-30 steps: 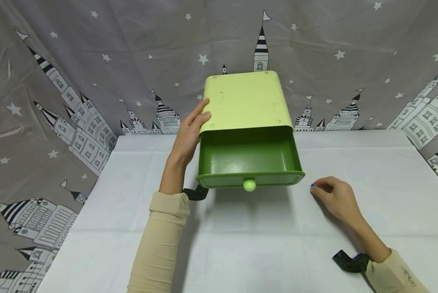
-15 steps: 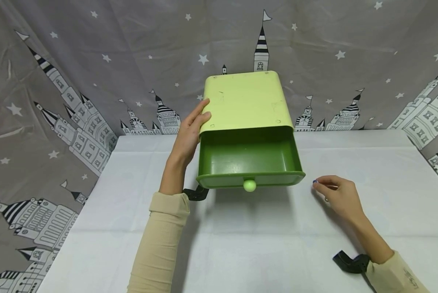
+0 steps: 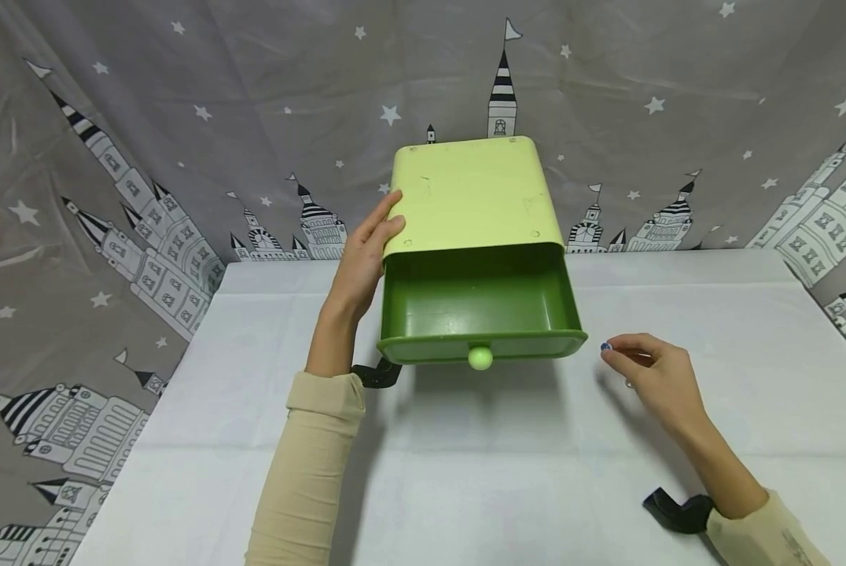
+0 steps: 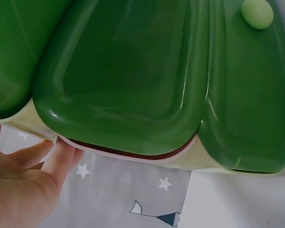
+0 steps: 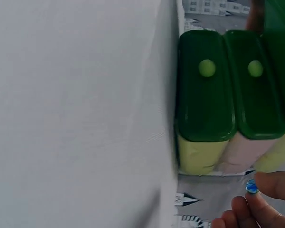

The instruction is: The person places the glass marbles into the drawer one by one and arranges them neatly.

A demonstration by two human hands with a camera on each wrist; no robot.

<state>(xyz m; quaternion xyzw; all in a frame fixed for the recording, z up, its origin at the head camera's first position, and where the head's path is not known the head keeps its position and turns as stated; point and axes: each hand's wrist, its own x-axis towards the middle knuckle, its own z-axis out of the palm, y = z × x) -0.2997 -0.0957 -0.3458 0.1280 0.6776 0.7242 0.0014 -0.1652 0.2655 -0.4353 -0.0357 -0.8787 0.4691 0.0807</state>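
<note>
A small drawer cabinet (image 3: 476, 192) with a light yellow-green top stands at the middle of the table. Its top drawer (image 3: 483, 291) is pulled out, and the bare green inside shows. A round light-green knob (image 3: 480, 358) sits on that drawer's front. My left hand (image 3: 361, 263) rests along the cabinet's left side, fingertips at the top edge; in the left wrist view its fingers touch the side wall. Right of the drawer, above the table, my right hand (image 3: 656, 381) pinches a small round blue glassy piece (image 5: 251, 186) between thumb and index finger.
Two lower drawers with green fronts (image 5: 206, 95) are closed beneath the open one. A white cloth (image 3: 465, 487) covers the table. Behind hangs a grey curtain (image 3: 288, 79) printed with castles and stars. A black wrist mount (image 3: 678, 511) sits on the right forearm.
My right hand has risen slightly from the table with the blue piece between its fingertips. The left hand, cabinet and open drawer have stayed in place.
</note>
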